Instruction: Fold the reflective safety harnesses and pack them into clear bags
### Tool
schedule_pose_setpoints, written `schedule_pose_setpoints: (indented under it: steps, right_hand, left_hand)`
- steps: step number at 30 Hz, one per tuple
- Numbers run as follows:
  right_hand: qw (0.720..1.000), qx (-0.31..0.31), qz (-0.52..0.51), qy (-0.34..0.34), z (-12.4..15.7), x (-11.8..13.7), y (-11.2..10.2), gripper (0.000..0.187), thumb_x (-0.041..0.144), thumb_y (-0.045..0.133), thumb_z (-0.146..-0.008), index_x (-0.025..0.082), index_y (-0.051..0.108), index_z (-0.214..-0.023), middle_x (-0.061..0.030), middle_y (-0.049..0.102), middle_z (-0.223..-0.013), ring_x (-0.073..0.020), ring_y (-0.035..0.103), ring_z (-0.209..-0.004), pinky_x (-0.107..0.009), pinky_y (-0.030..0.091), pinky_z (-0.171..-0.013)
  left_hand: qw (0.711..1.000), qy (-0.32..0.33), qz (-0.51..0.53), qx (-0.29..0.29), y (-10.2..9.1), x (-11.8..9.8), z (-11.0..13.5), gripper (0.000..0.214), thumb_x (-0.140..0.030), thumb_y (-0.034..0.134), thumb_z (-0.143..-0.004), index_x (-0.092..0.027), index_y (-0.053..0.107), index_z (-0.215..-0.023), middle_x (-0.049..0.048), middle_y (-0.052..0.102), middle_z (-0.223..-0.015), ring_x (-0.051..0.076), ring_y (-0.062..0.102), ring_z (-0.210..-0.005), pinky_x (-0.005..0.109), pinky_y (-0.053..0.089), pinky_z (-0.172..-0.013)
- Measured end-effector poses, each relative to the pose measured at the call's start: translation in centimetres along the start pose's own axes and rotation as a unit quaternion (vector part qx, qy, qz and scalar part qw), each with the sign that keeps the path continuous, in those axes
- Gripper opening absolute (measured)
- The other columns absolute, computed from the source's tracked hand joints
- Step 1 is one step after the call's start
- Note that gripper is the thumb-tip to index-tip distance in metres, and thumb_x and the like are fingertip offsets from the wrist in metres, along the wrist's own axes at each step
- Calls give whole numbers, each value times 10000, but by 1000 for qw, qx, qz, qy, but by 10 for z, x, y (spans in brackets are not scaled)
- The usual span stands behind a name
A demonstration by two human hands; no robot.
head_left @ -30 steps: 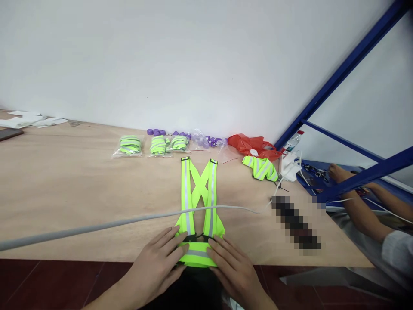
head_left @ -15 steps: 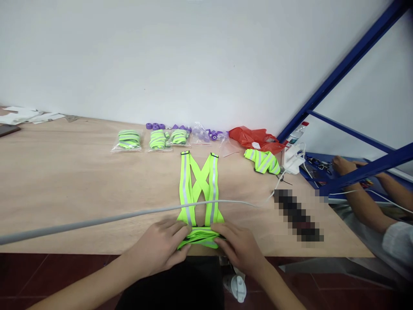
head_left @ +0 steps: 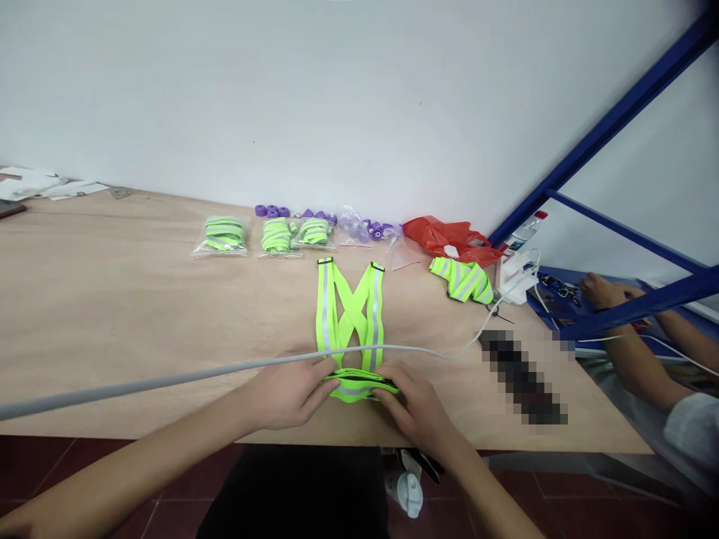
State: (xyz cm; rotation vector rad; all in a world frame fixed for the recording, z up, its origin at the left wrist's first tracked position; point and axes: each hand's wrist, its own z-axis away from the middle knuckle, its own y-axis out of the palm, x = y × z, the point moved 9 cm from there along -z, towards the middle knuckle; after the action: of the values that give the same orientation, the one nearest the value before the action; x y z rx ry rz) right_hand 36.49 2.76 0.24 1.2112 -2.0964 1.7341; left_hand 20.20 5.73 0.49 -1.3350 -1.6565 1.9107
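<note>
A fluorescent yellow-green reflective vest (head_left: pixel 353 307) of crossed straps with silver stripes lies on the wooden table in front of me. Its near part is folded into a bundle of layered bands. My left hand (head_left: pixel 297 391) pinches the bundle's left end, thumb in front and fingers behind. At the right end, my right hand (head_left: pixel 413 404) grips the same bundle in a like way. Black buckles show at the two far ends of the straps. A grey cable (head_left: pixel 225 370) crosses in front of the vest in the view.
Bagged reflective straps (head_left: pixel 225 233), purple rolls (head_left: pixel 272 211), a red plastic bag (head_left: pixel 443 236) and another folded strap bundle (head_left: pixel 463 281) line the back. A white power strip (head_left: pixel 517 277) and blue metal frame (head_left: pixel 607 135) stand right. A co-worker's arms (head_left: pixel 645 367) are beyond.
Both hands have moved forward, away from the table's near edge, carrying the folded end of the vest up along the straps. The straps' far ends have stayed in about the same place.
</note>
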Motion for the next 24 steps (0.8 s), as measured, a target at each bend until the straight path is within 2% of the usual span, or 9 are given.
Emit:
schedule_pose_setpoints:
  steps: [5,8,10,12,15,17,20,22,24]
  right_hand:
    - [997,3,-40,60,-11,-17,4,140,285,559,-979,221,666,-1041,-59,737,-993,-219,702,-918,-328,576,-796]
    - [994,10,-52,100,-12,-30,9,201,298,571,-973,221,672,-1128,-64,753,-1081,-231,712,-988,-357,582,-857]
    - [994,11,-42,100,-12,-34,11,258,297,563,-978,225,663,-1206,-73,744,-1167,-240,700,-1072,-384,575,-921]
    - [996,13,-12,82,-11,-34,11,300,290,552,-988,235,652,-1265,-79,728,-1222,-245,680,-1127,-404,567,-959]
    - [997,7,66,47,-9,-31,10,334,296,562,-991,243,652,-1308,-97,716,-1201,-255,682,-1091,-416,589,-920]
    - [992,-8,127,24,-7,-27,9,361,312,568,-991,224,644,-1332,-127,700,-1194,-268,683,-1063,-422,604,-883]
    - [979,-29,204,-7,-5,-20,9,428,314,539,-1003,180,588,-1406,-185,653,-1294,-297,657,-1139,-442,602,-900]
    - [970,-28,239,-38,-4,-13,12,433,257,499,-1011,185,571,-1432,-192,622,-1370,-306,625,-1219,-461,585,-946]
    - [963,-9,256,-88,-2,-6,20,456,159,442,-1000,209,578,-1433,-160,625,-1398,-294,593,-1283,-472,552,-1015]
  left_hand:
    - [996,33,71,-44,-12,7,-12,333,-355,343,-1075,-217,643,-1029,51,698,-954,219,660,-891,322,509,-837]
    - [995,23,95,-37,-5,19,-18,384,-399,332,-1085,-220,671,-1058,35,702,-880,217,666,-860,329,506,-853]
    - [994,8,100,-33,0,28,-20,394,-420,343,-1084,-213,678,-1059,36,704,-875,221,668,-861,329,503,-846]
    - [994,3,100,-34,2,32,-21,393,-425,357,-1082,-205,682,-1055,42,708,-906,224,667,-885,331,499,-854]
    - [995,6,96,-37,3,35,-23,367,-409,383,-1079,-203,685,-1049,46,704,-940,223,661,-917,337,491,-883]
    - [995,7,89,-42,3,36,-24,338,-396,408,-1074,-208,687,-1051,48,697,-960,224,656,-941,341,488,-897]
    - [997,-1,61,-45,5,40,-24,296,-385,442,-1064,-209,680,-1071,58,689,-1001,233,649,-973,346,489,-894]
    - [998,-4,23,-53,5,41,-22,277,-364,448,-1061,-200,663,-1117,76,685,-1051,246,642,-1004,359,491,-888]
    - [997,20,-33,-66,3,36,-20,259,-306,440,-1060,-199,646,-1177,90,681,-1117,259,631,-1034,379,490,-891]
